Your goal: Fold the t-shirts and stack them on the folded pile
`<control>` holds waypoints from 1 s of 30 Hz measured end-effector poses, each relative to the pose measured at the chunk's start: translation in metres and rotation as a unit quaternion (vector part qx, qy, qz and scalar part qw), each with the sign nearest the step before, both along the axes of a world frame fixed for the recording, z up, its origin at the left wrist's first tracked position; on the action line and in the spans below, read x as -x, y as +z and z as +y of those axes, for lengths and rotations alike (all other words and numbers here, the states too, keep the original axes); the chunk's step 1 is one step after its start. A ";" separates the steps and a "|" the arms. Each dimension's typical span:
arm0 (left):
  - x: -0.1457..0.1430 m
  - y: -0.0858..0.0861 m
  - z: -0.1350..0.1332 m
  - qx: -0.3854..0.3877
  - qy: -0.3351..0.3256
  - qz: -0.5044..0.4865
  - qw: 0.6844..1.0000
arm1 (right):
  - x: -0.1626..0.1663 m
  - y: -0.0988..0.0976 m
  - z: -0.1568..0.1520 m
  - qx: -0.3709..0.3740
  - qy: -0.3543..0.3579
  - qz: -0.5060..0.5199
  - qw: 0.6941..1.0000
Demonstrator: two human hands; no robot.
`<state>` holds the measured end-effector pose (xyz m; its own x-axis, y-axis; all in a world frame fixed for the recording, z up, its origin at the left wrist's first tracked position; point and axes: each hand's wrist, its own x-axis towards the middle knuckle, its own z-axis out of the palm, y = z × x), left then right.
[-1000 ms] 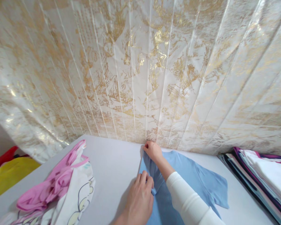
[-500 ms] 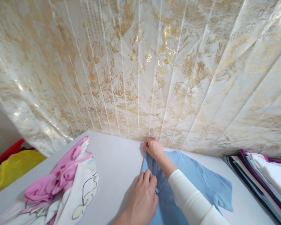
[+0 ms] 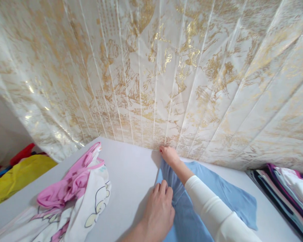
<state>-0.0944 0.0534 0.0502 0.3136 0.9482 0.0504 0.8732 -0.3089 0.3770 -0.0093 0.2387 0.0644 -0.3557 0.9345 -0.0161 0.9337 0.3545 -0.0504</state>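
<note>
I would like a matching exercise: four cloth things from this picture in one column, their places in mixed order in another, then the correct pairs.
Things
1. light blue short-sleeved shirt
2. crumpled pink-and-white printed garment
3. stack of folded multicoloured clothes
4. bright yellow cloth

Places
A. past the left edge of the pale table
B. touched by the left hand
C. at the far right
D. on the table, left of that hand

Pairs: 1-B; 2-D; 3-C; 4-A
</note>
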 end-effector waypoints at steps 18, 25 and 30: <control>0.027 0.002 0.029 0.071 0.006 -0.181 0.981 | -0.041 -0.009 -0.113 -0.074 0.085 0.295 0.949; 0.029 -0.004 0.031 0.064 0.005 -0.157 0.985 | -0.062 -0.022 -0.166 -0.011 0.097 0.341 0.935; 0.025 0.006 0.024 0.058 0.002 -0.133 0.989 | -0.058 -0.020 -0.168 -0.014 0.087 0.339 0.937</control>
<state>-0.1194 0.0774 0.0565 0.3006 0.9535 0.0217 0.7398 -0.2475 0.6256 0.0484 0.0708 0.0446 -0.4232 0.8579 0.2915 0.6186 0.5087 -0.5988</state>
